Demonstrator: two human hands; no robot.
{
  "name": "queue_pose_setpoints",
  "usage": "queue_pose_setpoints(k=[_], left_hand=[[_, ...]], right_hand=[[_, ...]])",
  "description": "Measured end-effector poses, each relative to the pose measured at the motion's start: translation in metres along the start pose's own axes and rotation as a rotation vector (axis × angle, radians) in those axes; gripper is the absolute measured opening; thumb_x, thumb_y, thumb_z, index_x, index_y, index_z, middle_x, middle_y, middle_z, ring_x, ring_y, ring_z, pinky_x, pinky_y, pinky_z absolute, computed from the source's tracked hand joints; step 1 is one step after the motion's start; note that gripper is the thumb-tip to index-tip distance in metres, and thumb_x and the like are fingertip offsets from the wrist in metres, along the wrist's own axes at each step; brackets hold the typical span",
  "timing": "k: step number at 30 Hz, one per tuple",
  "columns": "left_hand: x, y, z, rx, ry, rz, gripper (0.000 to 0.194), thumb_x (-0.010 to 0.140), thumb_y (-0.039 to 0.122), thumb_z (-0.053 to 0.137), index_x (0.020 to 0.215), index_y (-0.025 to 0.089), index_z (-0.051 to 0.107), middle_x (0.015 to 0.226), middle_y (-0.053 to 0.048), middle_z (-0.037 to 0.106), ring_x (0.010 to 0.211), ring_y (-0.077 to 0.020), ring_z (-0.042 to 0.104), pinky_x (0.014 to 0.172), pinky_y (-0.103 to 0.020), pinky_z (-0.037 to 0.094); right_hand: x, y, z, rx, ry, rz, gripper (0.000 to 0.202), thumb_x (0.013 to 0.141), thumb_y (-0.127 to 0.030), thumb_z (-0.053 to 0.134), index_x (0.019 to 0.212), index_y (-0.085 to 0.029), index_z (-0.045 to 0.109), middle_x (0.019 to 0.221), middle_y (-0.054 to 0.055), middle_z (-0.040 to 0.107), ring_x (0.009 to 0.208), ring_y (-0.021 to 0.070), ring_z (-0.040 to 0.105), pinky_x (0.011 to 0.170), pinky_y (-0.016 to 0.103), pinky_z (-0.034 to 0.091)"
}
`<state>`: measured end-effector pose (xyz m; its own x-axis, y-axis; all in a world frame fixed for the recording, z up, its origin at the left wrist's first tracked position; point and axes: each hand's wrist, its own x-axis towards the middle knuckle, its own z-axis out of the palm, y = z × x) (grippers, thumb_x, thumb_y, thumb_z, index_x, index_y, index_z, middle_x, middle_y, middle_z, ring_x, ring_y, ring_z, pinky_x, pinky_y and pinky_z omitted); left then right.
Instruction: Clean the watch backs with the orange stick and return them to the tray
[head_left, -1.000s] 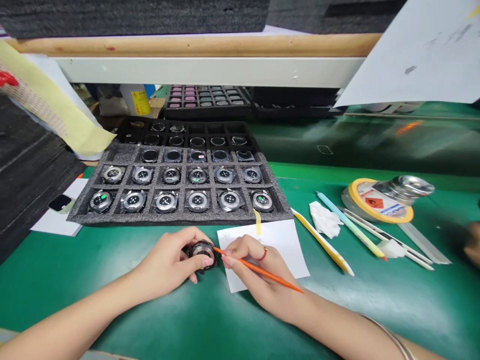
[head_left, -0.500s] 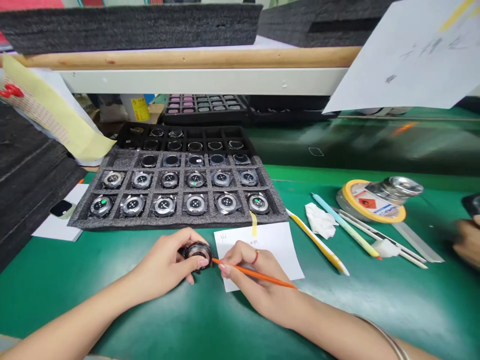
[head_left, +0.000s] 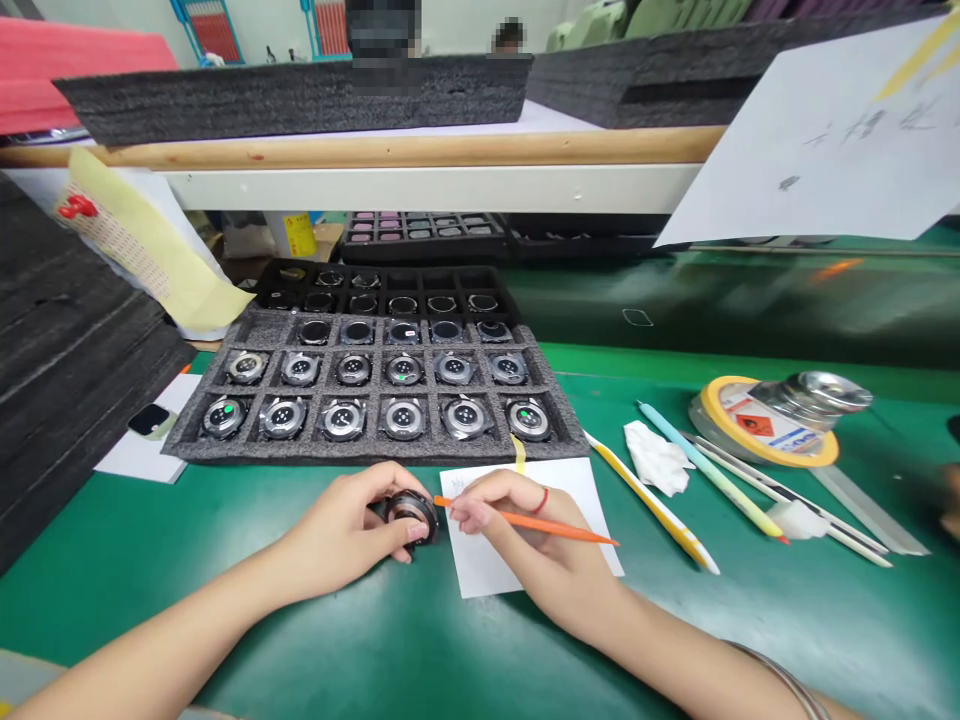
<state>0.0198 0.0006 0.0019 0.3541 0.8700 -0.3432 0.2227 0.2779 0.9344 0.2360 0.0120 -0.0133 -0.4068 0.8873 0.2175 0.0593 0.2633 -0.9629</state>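
My left hand (head_left: 360, 530) grips a black round watch case (head_left: 414, 515) just above the green table, thumb across its back. Between the thumb and fingers of my right hand (head_left: 517, 530) is a thin orange plastic stick (head_left: 559, 524). The stick's flat tip lies close to the watch case's right edge; I cannot tell whether they touch. Behind my hands stands a grey foam tray (head_left: 375, 458) with watch cases in its compartments, many with their sensor backs up. A white paper sheet (head_left: 472, 575) lies under my right hand.
On the right lie a yellow-white toothbrush (head_left: 652, 505), a crumpled tissue (head_left: 656, 455), a light-blue and yellow pen-like tool (head_left: 709, 480), tweezers and a metal-topped dispenser (head_left: 765, 425). A square-faced watch (head_left: 152, 420) rests on papers at left. Foam stacks and a shelf (head_left: 420, 190) border the bench.
The view has tilted up and shifted slightly. My right hand has drawn the orange stick's tip back a little from the watch case, which my left hand still holds.
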Motion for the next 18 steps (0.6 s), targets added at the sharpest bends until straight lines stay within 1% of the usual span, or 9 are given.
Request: queue_pose_setpoints(k=[4, 8, 10, 12, 15, 18], left_hand=[[-0.001, 0.0, 0.0, 0.014, -0.003, 0.013, 0.021, 0.083, 0.03, 0.069, 0.098, 0.016, 0.062, 0.085, 0.0, 0.063, 0.069, -0.0136, 0.063, 0.063, -0.027, 0.059], [-0.001, 0.002, 0.0, 0.023, 0.003, 0.012, 0.019, 0.084, 0.028, 0.068, 0.098, 0.016, 0.062, 0.086, -0.001, 0.063, 0.069, -0.0132, 0.062, 0.064, -0.028, 0.059], [-0.001, 0.002, 0.0, 0.02, 0.005, 0.013, 0.018, 0.084, 0.028, 0.068, 0.098, 0.017, 0.062, 0.087, -0.001, 0.064, 0.07, -0.0133, 0.062, 0.064, -0.028, 0.06], [-0.001, 0.002, 0.0, 0.02, 0.004, 0.019, 0.019, 0.085, 0.028, 0.068, 0.098, 0.017, 0.062, 0.087, -0.001, 0.064, 0.07, -0.0134, 0.063, 0.064, -0.028, 0.06], [0.0, 0.001, 0.0, 0.016, -0.005, 0.025, 0.017, 0.086, 0.028, 0.067, 0.099, 0.017, 0.063, 0.088, -0.001, 0.064, 0.07, -0.0128, 0.063, 0.063, -0.026, 0.06], [0.0, 0.0, 0.001, 0.009, -0.007, 0.019, 0.016, 0.086, 0.026, 0.067, 0.099, 0.017, 0.063, 0.088, 0.0, 0.063, 0.071, -0.0121, 0.063, 0.063, -0.024, 0.06]], right_hand=[[-0.004, -0.001, 0.0, -0.106, -0.077, -0.121, 0.008, 0.096, -0.019, 0.056, 0.092, -0.021, 0.062, 0.078, 0.003, 0.071, 0.068, 0.0155, 0.067, 0.062, 0.026, 0.053], [-0.007, 0.002, 0.001, -0.164, -0.115, -0.287, 0.013, 0.095, -0.01, 0.053, 0.094, -0.023, 0.056, 0.082, 0.003, 0.067, 0.075, 0.0153, 0.067, 0.068, 0.027, 0.053], [-0.007, 0.004, 0.0, -0.179, -0.125, -0.334, 0.016, 0.095, -0.007, 0.052, 0.096, -0.023, 0.055, 0.083, 0.002, 0.065, 0.078, 0.0156, 0.066, 0.07, 0.028, 0.054], [-0.006, 0.005, 0.0, -0.181, -0.135, -0.32, 0.017, 0.096, -0.008, 0.052, 0.098, -0.024, 0.055, 0.085, 0.003, 0.065, 0.079, 0.0161, 0.066, 0.071, 0.029, 0.054], [0.002, 0.005, 0.002, -0.157, -0.148, -0.264, 0.012, 0.098, -0.012, 0.051, 0.1, -0.023, 0.057, 0.09, 0.006, 0.067, 0.081, 0.0173, 0.066, 0.073, 0.031, 0.054], [0.01, 0.003, 0.003, -0.106, -0.177, -0.165, 0.01, 0.1, -0.018, 0.051, 0.096, -0.021, 0.059, 0.086, 0.005, 0.067, 0.076, 0.017, 0.064, 0.069, 0.03, 0.052]])
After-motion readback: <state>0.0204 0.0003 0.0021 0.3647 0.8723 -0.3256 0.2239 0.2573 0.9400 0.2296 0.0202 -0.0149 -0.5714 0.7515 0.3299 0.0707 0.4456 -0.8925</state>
